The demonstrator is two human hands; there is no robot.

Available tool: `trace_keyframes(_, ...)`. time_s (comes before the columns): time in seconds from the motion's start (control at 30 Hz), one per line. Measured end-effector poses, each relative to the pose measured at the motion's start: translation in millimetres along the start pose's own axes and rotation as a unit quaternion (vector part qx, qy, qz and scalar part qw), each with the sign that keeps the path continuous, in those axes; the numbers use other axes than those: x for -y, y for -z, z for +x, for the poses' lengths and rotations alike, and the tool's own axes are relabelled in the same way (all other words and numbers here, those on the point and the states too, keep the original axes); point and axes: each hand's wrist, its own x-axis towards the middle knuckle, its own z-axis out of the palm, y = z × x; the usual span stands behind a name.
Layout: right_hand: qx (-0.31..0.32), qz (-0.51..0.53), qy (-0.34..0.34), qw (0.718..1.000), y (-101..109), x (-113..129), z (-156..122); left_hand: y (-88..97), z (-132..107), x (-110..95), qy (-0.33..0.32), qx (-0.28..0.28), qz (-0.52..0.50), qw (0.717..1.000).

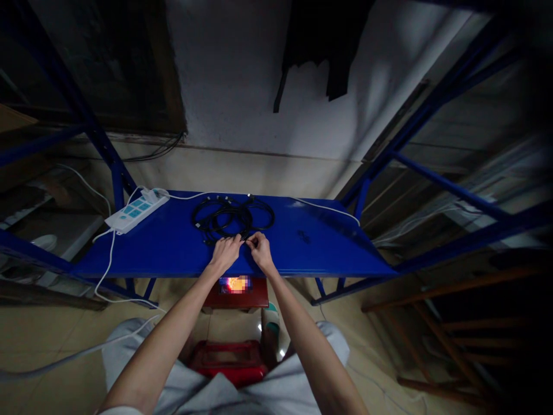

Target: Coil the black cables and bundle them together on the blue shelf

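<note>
Several black cables lie in overlapping loops on the blue shelf board. Their pale-tipped connectors point out around the bundle, mostly at its far side. At the near edge of the loops, my left hand is closed with its fingers on a black cable. Just to the right, thumb and fingers of my right hand pinch a thin part of the cable. Fingertips of the two hands almost meet, and the bit of cable between them is mostly hidden.
A white power strip with blue sockets rests at the left, its white cord hanging over the front edge. Blue uprights flank the board. Below stand a small dark-red stool with a lit screen on it and a red seat.
</note>
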Motion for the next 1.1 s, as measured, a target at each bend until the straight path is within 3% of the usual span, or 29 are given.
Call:
trace_keyframes(0.17,-0.001,0.005,-0.015,1.000,1.2,1.7,1.4,-0.6,-0.2,-0.9,-0.003,-0.010,-0.002,1.000)
trace_keyframes(0.47,0.066,0.034,-0.032,0.997,4.5,7.0,-0.6,3.0,1.3,-0.6,0.003,0.024,-0.004,1.000)
trace_keyframes(1.1,0.029,0.048,-0.012,0.998,5.4,9.2,1.0,7.2,0.4,-1.1,0.017,0.029,-0.008,0.999)
